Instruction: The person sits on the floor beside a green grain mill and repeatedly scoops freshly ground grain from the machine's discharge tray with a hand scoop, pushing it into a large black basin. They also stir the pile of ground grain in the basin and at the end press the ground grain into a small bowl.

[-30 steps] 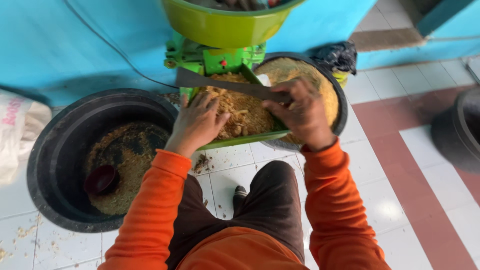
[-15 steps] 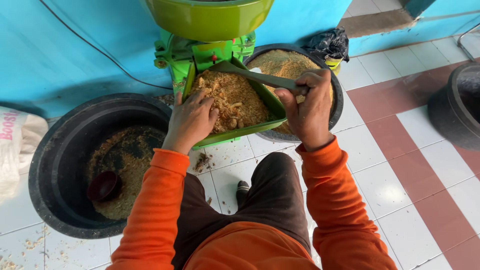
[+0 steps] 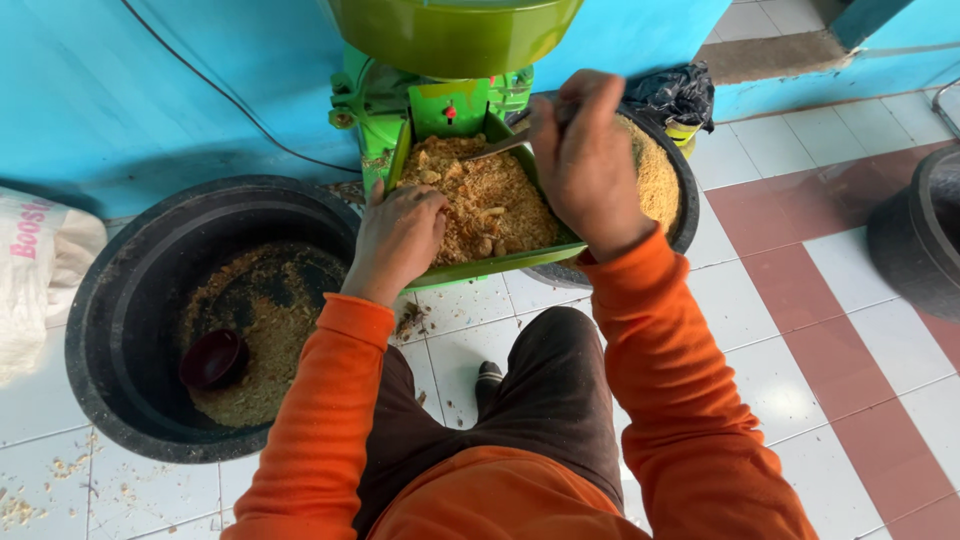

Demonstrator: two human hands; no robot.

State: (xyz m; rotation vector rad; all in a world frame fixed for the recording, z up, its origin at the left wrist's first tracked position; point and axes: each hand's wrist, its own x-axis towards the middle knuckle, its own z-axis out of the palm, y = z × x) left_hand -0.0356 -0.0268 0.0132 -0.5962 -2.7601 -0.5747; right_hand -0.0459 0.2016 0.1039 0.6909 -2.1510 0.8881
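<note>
1. Right at the chute [image 3: 470, 268], the left hand [image 3: 398, 240] rests knuckles-down on the near-left corner, fingers curled loosely into the crumbly brown mash [image 3: 480, 200]. Can't tell if it's actually pinching any or just pressing on it.

2. Over the far-right side, the right hand [image 3: 588, 160] is closed around a flat metal scraper [image 3: 500, 145], blade angled down-left into the mash near the mill [image 3: 440, 100] outlet.

3. The mash itself is piled in the green chute, heaped toward the middle, a few paler lumps sitting on top.

4. Behind the right hand there's a black tub [image 3: 685, 190] of finer tan meal, partly tucked under the chute. On the left, a bigger black tub [image 3: 130, 300] with a thin layer of darker meal and a small dark red bowl [image 3: 212, 358] lying in it.

5. Further out: green hopper [image 3: 450, 30] overhead, white sack [image 3: 40, 270] at the far left, black bag [image 3: 680, 95] behind the right tub, crumbs on the tiles [image 3: 800, 330].

6. What I'd worry about: the scraper tip is close to the outlet, so if that mill's running, poking too deep could catch the blade or fingers. Also the chute lip is low at the front, so a hard sweep would probably dump mash on the floor between the tubs instead of into one. Some has already landed by the left wrist.
</note>
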